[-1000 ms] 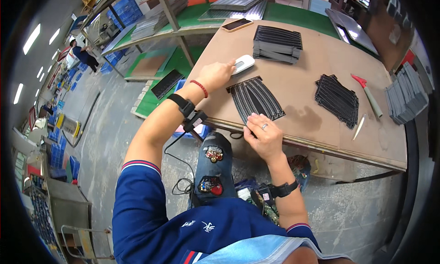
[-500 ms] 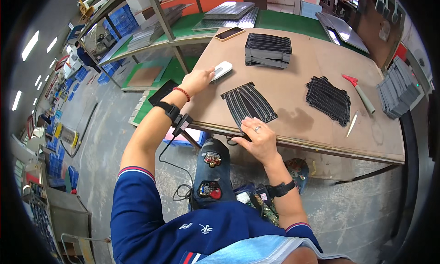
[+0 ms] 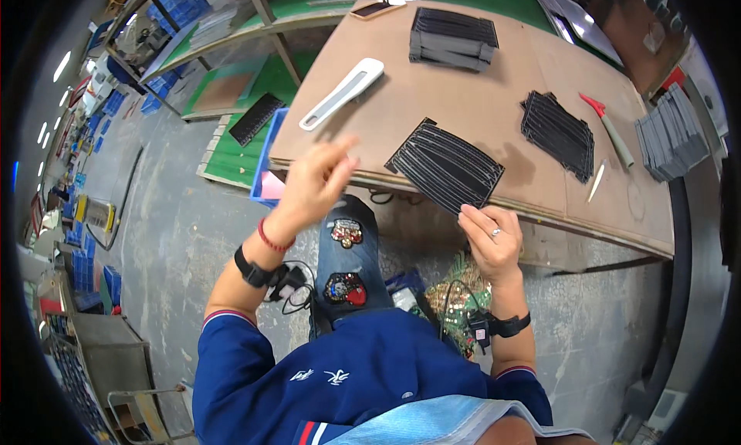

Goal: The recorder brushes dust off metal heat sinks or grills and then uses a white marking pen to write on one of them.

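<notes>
Between the thumb and fingers of my right hand (image 3: 494, 240) is the near corner of a black panel with pale curved lines (image 3: 451, 163), closed on it at the table's front edge. Most of that panel lies on the brown tabletop (image 3: 370, 136); its held corner reaches past the edge. My left hand (image 3: 312, 182) hovers off the table's front left side, somewhat blurred, its fingers partly bent and apart, with nothing seen in them. Just beyond it a white tool with a long handle and a grey inset (image 3: 342, 94) rests on the table.
At the back stands a stack of similar black panels (image 3: 453, 40), near a phone (image 3: 377, 9). To the right lie a loose pile of panels (image 3: 557, 136), a red-tipped tool with a pale green handle (image 3: 610, 132) and a thin white stick (image 3: 596, 181). Grey sheets (image 3: 671, 132) stand at the right edge.
My left hand has let go of the white tool, which now lies on the table, and has drawn back toward me. My right hand has moved right, and the panel has turned with it.
</notes>
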`<action>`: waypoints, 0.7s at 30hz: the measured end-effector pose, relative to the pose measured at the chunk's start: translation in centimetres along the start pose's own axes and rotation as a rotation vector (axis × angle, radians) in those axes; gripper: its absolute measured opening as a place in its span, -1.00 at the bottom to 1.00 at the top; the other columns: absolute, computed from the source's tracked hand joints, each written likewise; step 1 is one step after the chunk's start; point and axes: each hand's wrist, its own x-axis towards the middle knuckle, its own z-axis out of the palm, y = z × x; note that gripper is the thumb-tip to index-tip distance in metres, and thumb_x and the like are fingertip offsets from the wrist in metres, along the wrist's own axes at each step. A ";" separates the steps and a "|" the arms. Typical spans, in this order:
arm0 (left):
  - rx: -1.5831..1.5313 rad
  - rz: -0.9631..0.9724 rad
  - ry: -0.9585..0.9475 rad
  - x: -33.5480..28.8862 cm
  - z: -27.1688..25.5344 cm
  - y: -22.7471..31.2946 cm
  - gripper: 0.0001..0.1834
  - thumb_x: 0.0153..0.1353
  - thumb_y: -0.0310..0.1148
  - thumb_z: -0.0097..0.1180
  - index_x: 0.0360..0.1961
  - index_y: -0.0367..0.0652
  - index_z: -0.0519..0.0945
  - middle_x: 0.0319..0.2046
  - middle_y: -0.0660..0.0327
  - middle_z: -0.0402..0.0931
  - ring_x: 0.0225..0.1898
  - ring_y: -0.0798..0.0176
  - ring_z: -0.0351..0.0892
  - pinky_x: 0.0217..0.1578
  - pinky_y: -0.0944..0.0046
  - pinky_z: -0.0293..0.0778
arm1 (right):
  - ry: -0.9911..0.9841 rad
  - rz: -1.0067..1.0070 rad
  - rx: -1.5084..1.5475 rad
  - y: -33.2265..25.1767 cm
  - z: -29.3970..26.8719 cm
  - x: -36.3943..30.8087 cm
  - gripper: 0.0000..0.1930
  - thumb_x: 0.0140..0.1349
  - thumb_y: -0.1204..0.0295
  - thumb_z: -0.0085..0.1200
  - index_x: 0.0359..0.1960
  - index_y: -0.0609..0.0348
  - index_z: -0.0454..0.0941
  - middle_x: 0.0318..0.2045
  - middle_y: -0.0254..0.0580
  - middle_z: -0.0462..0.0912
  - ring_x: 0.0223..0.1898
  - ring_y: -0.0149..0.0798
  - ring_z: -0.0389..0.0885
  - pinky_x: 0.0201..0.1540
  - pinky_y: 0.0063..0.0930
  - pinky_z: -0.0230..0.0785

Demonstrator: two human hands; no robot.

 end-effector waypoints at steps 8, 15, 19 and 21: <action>-1.263 -0.787 -0.416 -4.0 7.3 -1.7 -0.56 0.42 -0.13 -0.16 -0.10 -0.36 0.53 -0.31 0.04 0.61 -0.49 0.36 0.59 -0.68 0.47 0.46 | -0.037 -0.051 0.142 0.8 -1.8 -3.6 -0.70 -0.28 0.60 0.18 -0.37 0.34 0.65 -0.24 -0.12 0.68 -0.26 -0.15 0.59 -0.27 -0.40 0.52; -1.255 -0.661 -0.412 -3.7 9.5 -1.2 -0.70 0.36 -0.28 -0.02 -0.33 -0.35 0.56 -0.37 -0.01 0.65 -0.63 0.33 0.61 -0.77 0.50 0.42 | 0.054 0.084 0.062 0.4 -1.0 -4.7 -0.70 -0.32 0.68 0.26 -0.40 0.27 0.65 -0.26 -0.12 0.68 -0.25 -0.13 0.60 -0.25 -0.38 0.54; -1.241 -0.652 -0.411 -4.2 9.5 -0.6 -0.69 0.35 -0.29 0.00 -0.40 -0.35 0.56 -0.35 -0.02 0.65 -0.63 0.37 0.60 -0.75 0.52 0.42 | 0.098 0.142 0.025 0.1 -0.6 -5.4 -0.71 -0.30 0.70 0.30 -0.41 0.27 0.63 -0.27 -0.12 0.68 -0.26 -0.12 0.61 -0.27 -0.38 0.54; -1.263 -0.639 -0.420 -4.4 9.6 -0.8 -0.70 0.34 -0.30 0.02 -0.38 -0.35 0.57 -0.33 -0.02 0.65 -0.62 0.38 0.60 -0.73 0.53 0.44 | 0.118 0.182 0.050 0.0 -0.3 -5.4 -0.71 -0.28 0.72 0.32 -0.41 0.28 0.62 -0.27 -0.08 0.68 -0.29 -0.10 0.63 -0.28 -0.38 0.55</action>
